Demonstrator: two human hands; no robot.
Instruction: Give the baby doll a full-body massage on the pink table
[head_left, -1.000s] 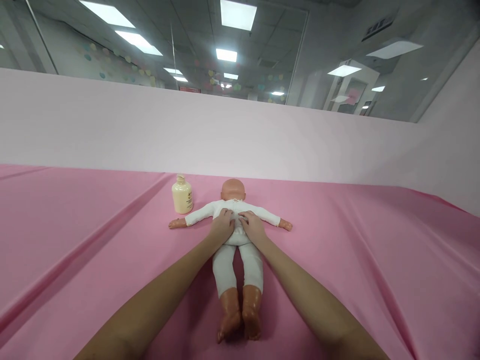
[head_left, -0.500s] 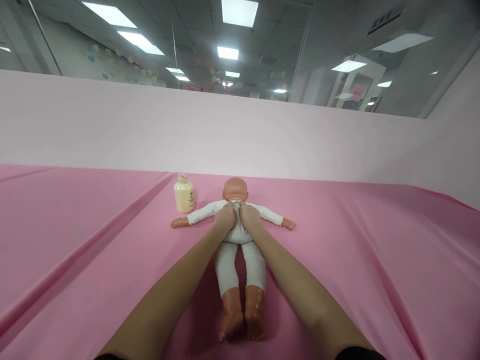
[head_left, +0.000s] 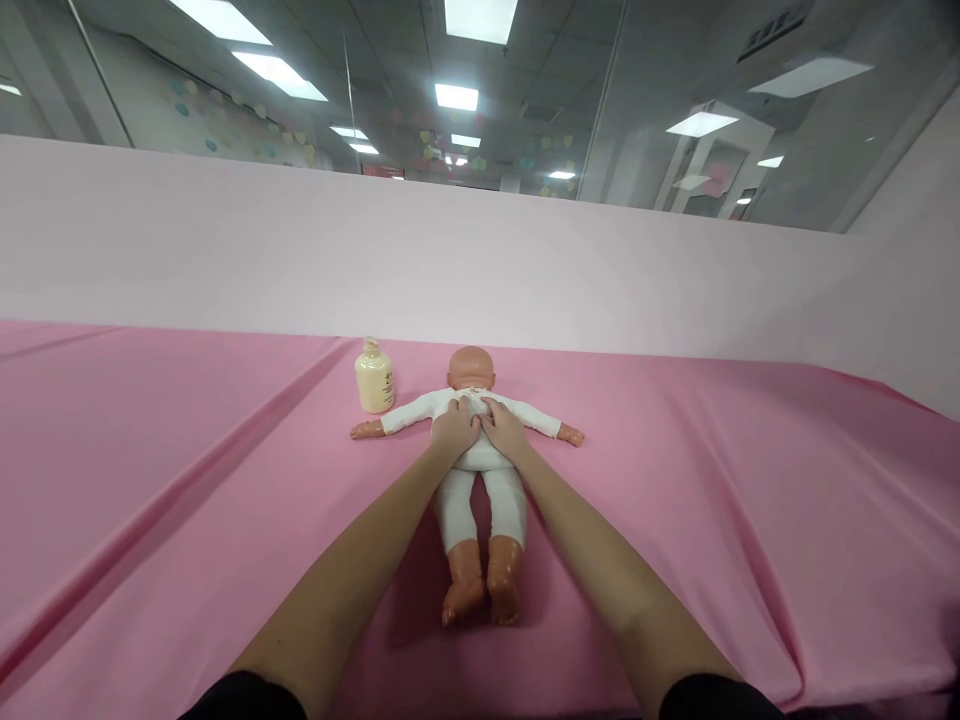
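Note:
A baby doll [head_left: 480,458] in a white bodysuit lies face down, its head pointing away from me. Its arms are spread to both sides and its bare brown feet point toward me. My left hand [head_left: 454,428] rests on the left half of the doll's back with the fingers stretched toward its neck. On the other half of the back lies my right hand [head_left: 502,430], also with fingers extended. The two hands are close together near the spine, and neither grips anything. Just beyond the doll's left-side arm stands a cream-coloured bottle [head_left: 374,377] with dark print.
A pink cloth [head_left: 210,560] with long creases covers the surface under the doll. Behind it rises a low white wall [head_left: 420,260], topped by a glass pane [head_left: 525,120] that shows ceiling lights and coloured wall dots.
My hands have gone from curled, thumbs toward the neck, to flatter with fingers stretched out on the doll's back. The view has shifted slightly, and the doll and bottle appear a little higher.

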